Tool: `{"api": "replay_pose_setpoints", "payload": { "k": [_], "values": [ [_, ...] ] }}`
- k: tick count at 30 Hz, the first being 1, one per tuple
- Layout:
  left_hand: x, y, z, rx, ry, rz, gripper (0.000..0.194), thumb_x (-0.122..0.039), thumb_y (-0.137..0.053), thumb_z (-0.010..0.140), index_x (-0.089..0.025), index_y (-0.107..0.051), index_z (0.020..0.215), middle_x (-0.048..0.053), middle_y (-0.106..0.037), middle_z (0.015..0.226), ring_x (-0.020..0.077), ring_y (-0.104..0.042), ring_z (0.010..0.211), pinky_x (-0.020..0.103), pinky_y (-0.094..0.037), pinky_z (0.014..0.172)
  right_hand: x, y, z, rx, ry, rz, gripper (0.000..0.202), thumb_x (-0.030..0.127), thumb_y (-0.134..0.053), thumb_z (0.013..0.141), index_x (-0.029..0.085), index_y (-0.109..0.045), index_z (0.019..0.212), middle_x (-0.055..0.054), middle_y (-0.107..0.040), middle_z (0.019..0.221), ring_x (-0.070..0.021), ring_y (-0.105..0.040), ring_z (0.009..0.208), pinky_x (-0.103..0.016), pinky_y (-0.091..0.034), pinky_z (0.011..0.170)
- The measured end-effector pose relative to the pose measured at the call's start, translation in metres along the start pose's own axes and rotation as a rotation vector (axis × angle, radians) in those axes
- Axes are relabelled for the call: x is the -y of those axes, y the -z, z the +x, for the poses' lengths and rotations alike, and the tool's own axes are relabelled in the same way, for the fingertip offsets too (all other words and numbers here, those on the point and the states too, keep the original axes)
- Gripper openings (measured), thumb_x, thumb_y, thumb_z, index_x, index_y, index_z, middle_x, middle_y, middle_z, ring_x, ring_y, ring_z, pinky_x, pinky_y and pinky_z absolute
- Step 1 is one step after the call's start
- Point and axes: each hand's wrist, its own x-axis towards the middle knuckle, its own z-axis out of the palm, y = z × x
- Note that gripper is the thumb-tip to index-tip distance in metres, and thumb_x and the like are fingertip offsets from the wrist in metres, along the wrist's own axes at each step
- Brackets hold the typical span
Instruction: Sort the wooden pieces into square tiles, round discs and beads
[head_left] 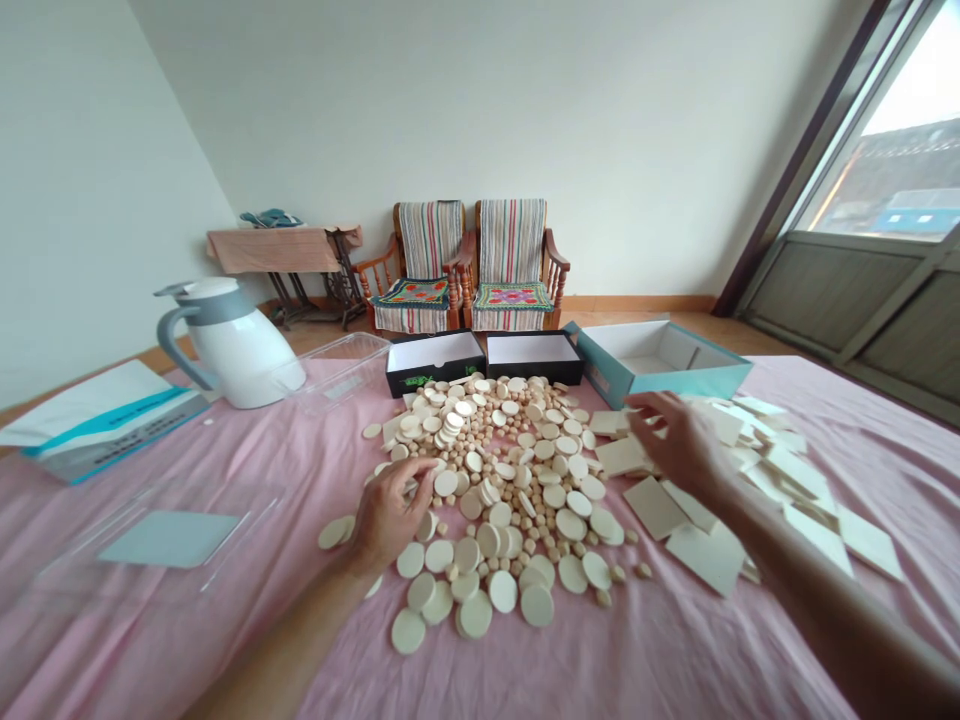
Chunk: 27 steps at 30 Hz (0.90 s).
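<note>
My left hand is at the left edge of a pile of pale wooden discs and small wooden beads. Its thumb and fingers curve toward each other around the discs; whether it grips one cannot be made out. Over the pale square wooden tiles on the right hovers my right hand, just in front of the light blue box. Its fingers are bent and somewhat blurred, and anything between them is too small to tell.
Two black boxes with white insides stand behind the pile. At left are a white and grey jug, a clear plastic tray, a blue and white package and a clear lid. Two chairs stand beyond the pink cloth.
</note>
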Motion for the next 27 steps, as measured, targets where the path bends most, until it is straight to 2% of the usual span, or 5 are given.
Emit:
{"api": "replay_pose_setpoints", "payload": {
  "k": [5,10,21,24,27],
  "values": [
    [0.001,0.001,0.0,0.006,-0.005,0.008,0.017,-0.027,-0.051,0.089,-0.02,-0.064,0.098,0.004,-0.073,0.093,0.0176,-0.068,0.085,0.029,-0.054,0.076,0.037,-0.071,0.007,0.246,0.103,-0.036,0.069,0.053,-0.044,0.087,0.008,-0.038,0.14,-0.019,-0.045,0.139,-0.0275,-0.042,0.128,-0.039,-0.034,0.104],
    [-0.001,0.001,0.001,0.011,-0.01,-0.004,0.017,-0.027,-0.05,0.088,-0.02,-0.063,0.098,0.004,-0.073,0.092,0.0175,-0.069,0.084,0.028,-0.055,0.076,0.046,-0.105,0.009,0.367,-0.05,-0.195,0.071,0.057,-0.037,0.089,0.012,-0.031,0.145,-0.019,-0.032,0.148,-0.0323,-0.029,0.136,-0.046,-0.026,0.107],
    [0.0,0.001,0.001,0.0,-0.005,-0.014,0.017,-0.028,-0.052,0.087,-0.021,-0.064,0.096,0.003,-0.073,0.091,0.0174,-0.069,0.083,0.028,-0.056,0.076,0.132,-0.095,-0.024,0.545,0.22,0.215,0.055,0.045,-0.036,0.094,0.016,-0.041,0.14,-0.015,-0.037,0.146,-0.0237,-0.035,0.133,-0.036,-0.03,0.107],
    [0.001,0.001,0.001,0.001,0.002,-0.01,0.017,-0.028,-0.053,0.087,-0.021,-0.064,0.097,0.003,-0.073,0.091,0.0173,-0.069,0.082,0.028,-0.055,0.076,0.13,-0.083,-0.013,0.524,0.278,0.265,0.045,0.039,-0.033,0.096,0.019,-0.049,0.133,-0.012,-0.051,0.134,-0.0192,-0.05,0.119,-0.03,-0.039,0.097],
    [-0.001,0.002,0.001,0.002,0.001,-0.015,0.017,-0.028,-0.052,0.087,-0.021,-0.065,0.097,0.003,-0.073,0.091,0.0174,-0.069,0.082,0.028,-0.055,0.075,0.103,-0.078,0.009,0.4,0.106,-0.007,0.034,0.028,-0.038,0.093,0.015,-0.06,0.114,-0.013,-0.062,0.112,-0.0212,-0.058,0.102,-0.031,-0.043,0.086]
  ]
}}
